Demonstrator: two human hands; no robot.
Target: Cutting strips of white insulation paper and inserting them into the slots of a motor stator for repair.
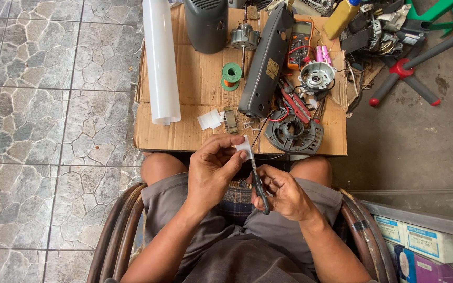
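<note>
White plastic piece [245,146] pinched by left hand [213,170], scissors [259,187] in right hand [285,193]

A single head-worn camera looks steeply down, close over the seated person's lap, cardboard worktop [184,133] along the upper frame.

Wire spool [231,76] between tube [161,60] and housing [266,60]

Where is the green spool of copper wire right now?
In the head view, the green spool lies on the cardboard, left of the long grey housing and right of the white roll.
</note>
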